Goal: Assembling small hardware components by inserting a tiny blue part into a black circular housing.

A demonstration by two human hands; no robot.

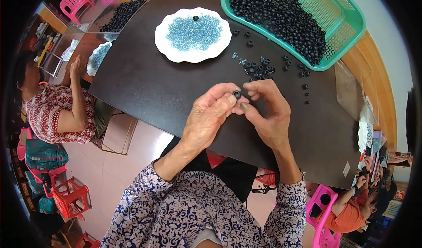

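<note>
My left hand point(210, 118) pinches a small black ring point(237, 94) between thumb and forefinger. My right hand point(267, 109) meets it from the right, fingertips closed against the same ring. Both hands hover over the near part of a dark table point(149, 89). Just beyond them lies a loose scatter of black rings and small silver pieces point(259, 67). A white scalloped plate point(167, 41) holds a heap of small silver-blue pieces. A green plastic basket point(347, 23) at the far right is filled with black rings.
Another person in a red patterned top point(57, 111) sits at the left, with a second white plate point(97, 56) and a clear tray of black rings point(121, 15). Clear plastic bags point(351, 89) lie at the right edge. Red and pink stools stand on the floor.
</note>
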